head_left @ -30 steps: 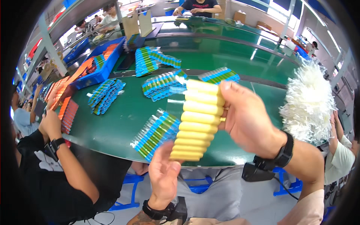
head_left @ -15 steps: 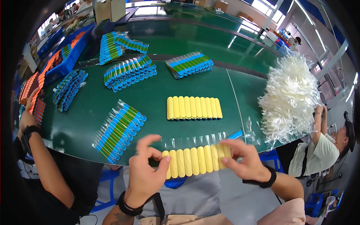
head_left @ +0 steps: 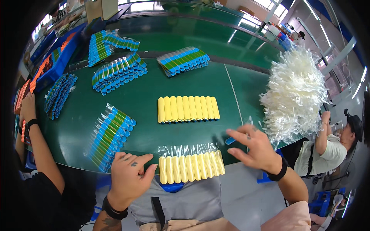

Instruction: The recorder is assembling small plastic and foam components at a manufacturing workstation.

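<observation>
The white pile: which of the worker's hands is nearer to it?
Right. The right hand is just to the lower left of the white pile; the left hand is much farther left, beyond the front yellow row.

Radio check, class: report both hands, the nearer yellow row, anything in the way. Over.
Left hand open, empty. Right hand open, near small blue piece. Nearer yellow row at table's near edge, unheld. Nothing seen covering it.
</observation>
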